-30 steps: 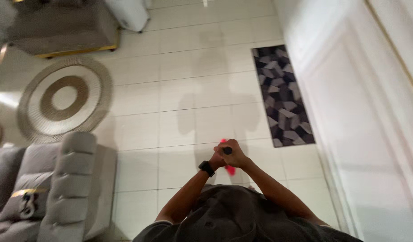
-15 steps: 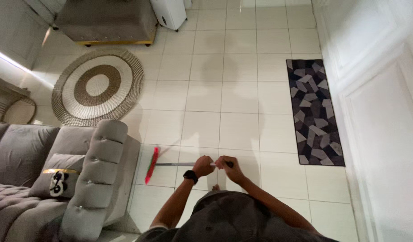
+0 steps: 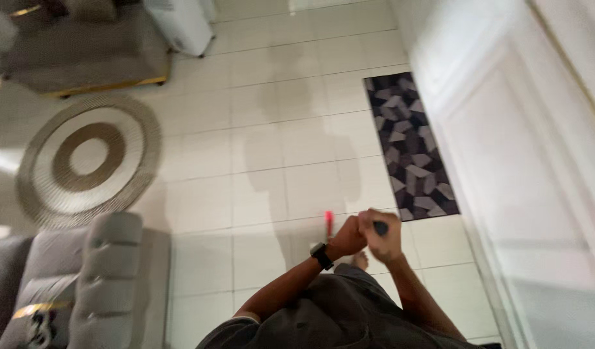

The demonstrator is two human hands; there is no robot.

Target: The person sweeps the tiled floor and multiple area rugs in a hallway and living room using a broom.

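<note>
Both fists stacked on broom handle (image 3: 379, 227): right hand (image 3: 380, 234) closed over dark top end, left hand (image 3: 346, 238) closed just below, for two-handed leverage. Red broom head (image 3: 328, 220) peeking beyond left hand, on tiled floor (image 3: 278, 148) near patterned mat (image 3: 410, 145).

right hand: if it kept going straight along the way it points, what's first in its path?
The right hand points up-frame and slightly left, along the broom handle toward the red broom head. Past the left hand, probably bare floor tile; the patterned mat lies off to the right. Depth is unclear.
</note>
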